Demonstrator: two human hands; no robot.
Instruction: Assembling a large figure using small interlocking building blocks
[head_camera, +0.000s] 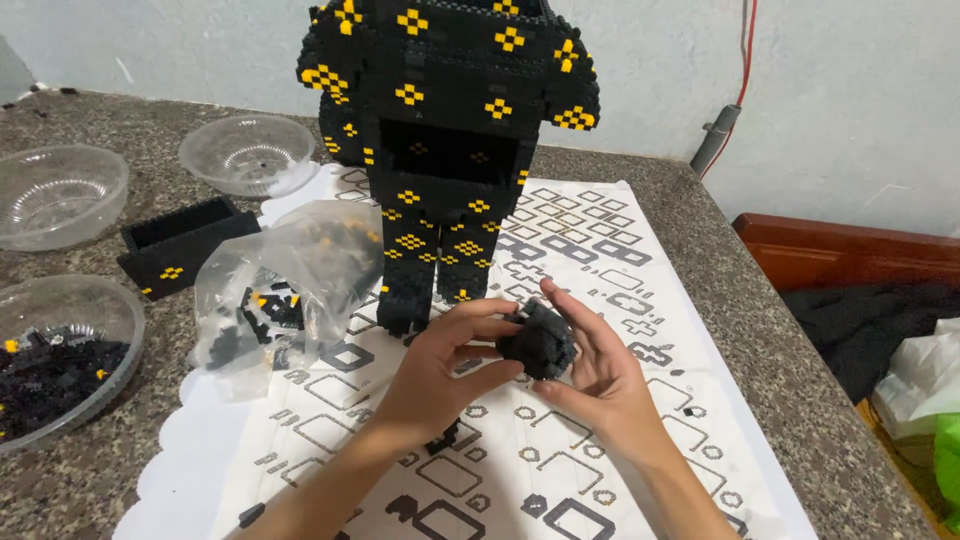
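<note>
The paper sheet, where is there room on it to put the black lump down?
The sheet is bare right of the block figure, and along its right side beside the right hand. Left of the left hand it is crowded: the plastic bag, box and bowls.

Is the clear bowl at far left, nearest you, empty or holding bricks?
Holding bricks. The bowl has a heap of small black pieces, with a few yellow ones, over its bottom.
</note>
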